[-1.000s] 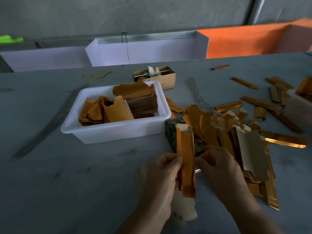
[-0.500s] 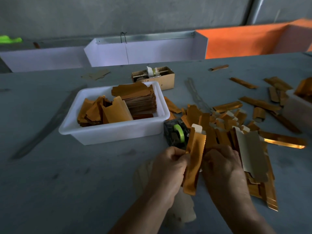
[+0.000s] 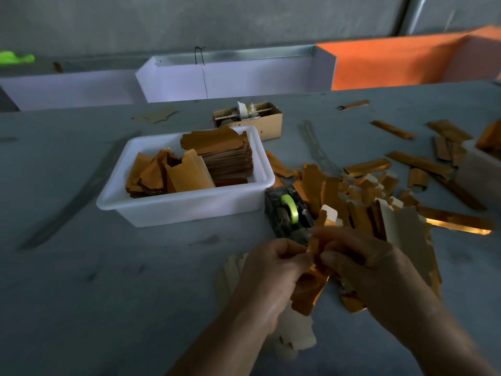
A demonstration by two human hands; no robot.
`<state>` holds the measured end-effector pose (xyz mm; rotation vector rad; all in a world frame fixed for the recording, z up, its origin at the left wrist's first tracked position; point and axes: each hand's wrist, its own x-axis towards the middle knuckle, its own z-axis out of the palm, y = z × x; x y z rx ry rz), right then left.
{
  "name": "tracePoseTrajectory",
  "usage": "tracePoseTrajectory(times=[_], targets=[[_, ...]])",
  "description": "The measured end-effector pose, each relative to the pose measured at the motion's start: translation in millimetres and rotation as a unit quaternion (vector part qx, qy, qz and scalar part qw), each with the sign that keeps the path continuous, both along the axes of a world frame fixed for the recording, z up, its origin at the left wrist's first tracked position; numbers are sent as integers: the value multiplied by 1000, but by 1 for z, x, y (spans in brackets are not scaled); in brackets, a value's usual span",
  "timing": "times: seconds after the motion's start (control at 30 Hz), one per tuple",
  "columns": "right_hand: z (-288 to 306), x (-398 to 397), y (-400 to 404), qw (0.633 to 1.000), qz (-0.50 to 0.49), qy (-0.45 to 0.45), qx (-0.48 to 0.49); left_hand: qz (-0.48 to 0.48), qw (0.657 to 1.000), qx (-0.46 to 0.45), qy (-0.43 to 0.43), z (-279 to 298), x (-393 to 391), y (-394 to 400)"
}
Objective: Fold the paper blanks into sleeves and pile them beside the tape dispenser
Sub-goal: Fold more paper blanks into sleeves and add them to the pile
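Two hands meet low in the frame's centre: the left hand (image 3: 273, 270) and the right hand (image 3: 363, 264) both pinch one gold blank (image 3: 311, 283). Its long axis runs up the frame, tilted slightly right. The dispenser (image 3: 288, 213) sits just above (pile (image 3: 360, 207) to its right).

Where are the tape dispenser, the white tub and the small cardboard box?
tape dispenser (image 3: 288, 213): head view, green tape roll.
white tub (image 3: 187, 206): head view, front wall.
small cardboard box (image 3: 268, 123): head view, front wall.
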<state>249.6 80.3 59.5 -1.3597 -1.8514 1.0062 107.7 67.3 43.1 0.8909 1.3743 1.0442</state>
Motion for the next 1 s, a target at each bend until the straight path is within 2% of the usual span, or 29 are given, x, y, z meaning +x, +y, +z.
tracePoseTrajectory(times=[0.1, 0.3, 0.5, 0.53, 0.6, 0.67, 0.73, 0.83, 0.87, 1.0], targets=[[-1, -1, 2, 998, -24, -35, 47, -22, 1000, -6, -5, 2, -2, -2], [-7, -1, 3, 995, -44, -63, 59, -57, 998, -27, 0, 6, -4, -4], [-6, -9, -1, 986, -52, -128, 89, 15, 1000, -6, -24, 2, 2, -9], [-6, -11, -2, 985, -58, -138, 88, 26, 1000, 5, -7, 0, 5, -10], [-5, -14, -3, 983, -75, -149, 84, 53, 992, 66, 94, -5, 10, -12], [-3, -13, -1, 984, -87, -135, 81, 93, 966, 161, 177, -9, 15, -15], [1, -11, 2, 988, -91, -104, 64, 118, 937, 240, 226, -12, 16, -17], [6, -9, 4, 993, -89, -74, 25, 129, 904, 297, 281, -13, 13, -17], [6, -9, 3, 993, -88, -71, 22, 131, 906, 296, 272, -13, 14, -18], [6, -11, -1, 993, -96, -64, 34, 132, 953, 229, 148, -9, 14, -19]])
